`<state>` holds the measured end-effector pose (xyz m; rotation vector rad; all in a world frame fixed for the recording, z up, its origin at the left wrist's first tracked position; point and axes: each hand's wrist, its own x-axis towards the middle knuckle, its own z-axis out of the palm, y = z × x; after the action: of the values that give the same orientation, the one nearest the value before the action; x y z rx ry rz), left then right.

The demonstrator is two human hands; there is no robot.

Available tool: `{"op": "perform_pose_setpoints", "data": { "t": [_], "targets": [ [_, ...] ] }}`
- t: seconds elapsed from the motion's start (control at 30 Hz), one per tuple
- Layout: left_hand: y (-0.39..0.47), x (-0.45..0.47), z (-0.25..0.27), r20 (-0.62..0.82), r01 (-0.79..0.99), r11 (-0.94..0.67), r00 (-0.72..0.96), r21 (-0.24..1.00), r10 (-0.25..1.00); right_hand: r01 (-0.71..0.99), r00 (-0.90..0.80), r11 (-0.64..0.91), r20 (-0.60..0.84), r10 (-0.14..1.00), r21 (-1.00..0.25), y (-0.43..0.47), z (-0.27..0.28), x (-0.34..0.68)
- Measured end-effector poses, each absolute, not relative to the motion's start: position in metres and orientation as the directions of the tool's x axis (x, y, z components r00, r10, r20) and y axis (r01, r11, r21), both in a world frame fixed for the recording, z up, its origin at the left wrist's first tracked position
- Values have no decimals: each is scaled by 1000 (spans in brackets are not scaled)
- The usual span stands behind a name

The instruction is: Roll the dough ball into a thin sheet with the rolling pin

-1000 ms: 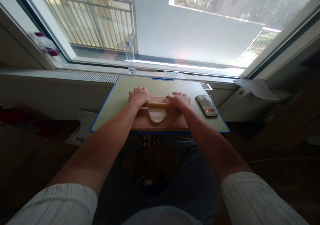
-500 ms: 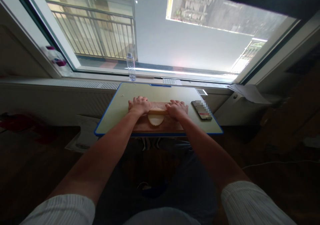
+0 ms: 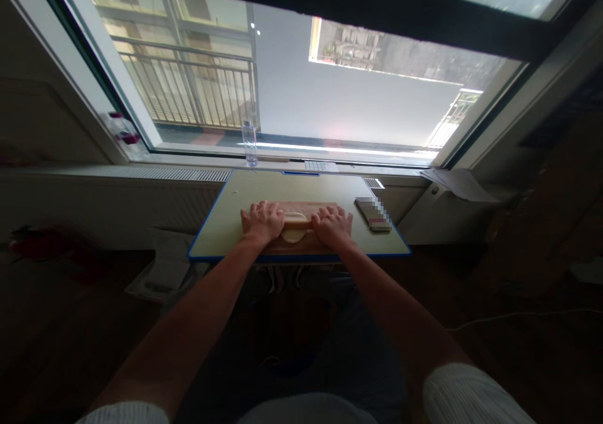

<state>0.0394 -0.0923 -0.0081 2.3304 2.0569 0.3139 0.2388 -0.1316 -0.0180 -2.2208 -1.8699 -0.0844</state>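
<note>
A wooden rolling pin (image 3: 298,224) lies crosswise over a pale, flat piece of dough (image 3: 294,237). Dough shows on both the far and near sides of the pin. Beneath them is a brown wooden board (image 3: 325,209), near the table's front edge. My left hand (image 3: 262,220) presses down over the pin's left end. Over its right end lies my right hand (image 3: 332,225), fingers pointing away from me. Both palms cover the ends of the pin, so those are hidden.
The small blue-edged table (image 3: 264,186) stands against a radiator and windowsill. A phone (image 3: 372,214) rests at its right. On the sill are a clear bottle (image 3: 250,144), another bottle (image 3: 124,130) at far left, and papers (image 3: 459,184) at right.
Both hands have rolled the pin toward me, from the dough's far edge to across its middle. The camera view has tilted slightly upward.
</note>
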Motion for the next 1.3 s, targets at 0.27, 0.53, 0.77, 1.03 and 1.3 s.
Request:
{"op": "perform_pose_setpoints", "data": {
  "t": [0.27, 0.53, 0.77, 1.03, 1.3],
  "targets": [
    [-110, 34, -20, 246, 974, -185, 148, 134, 958, 975, 184, -150, 215, 959, -165, -148, -29, 238],
    [-92, 35, -14, 138, 971, -179, 158, 157, 978, 977, 170, -138, 203, 964, -163, -135, -25, 241],
    [-76, 37, -12, 91, 973, -167, 154, 161, 984, 977, 170, -141, 191, 967, -158, -124, -21, 243],
    [-57, 38, -12, 40, 968, -178, 174, 177, 984, 973, 182, -160, 131, 975, -168, -111, -14, 244],
    [-42, 38, -11, -13, 968, -181, 186, 175, 982, 971, 185, -169, 87, 979, -170, -94, -14, 249]
  ]
}}
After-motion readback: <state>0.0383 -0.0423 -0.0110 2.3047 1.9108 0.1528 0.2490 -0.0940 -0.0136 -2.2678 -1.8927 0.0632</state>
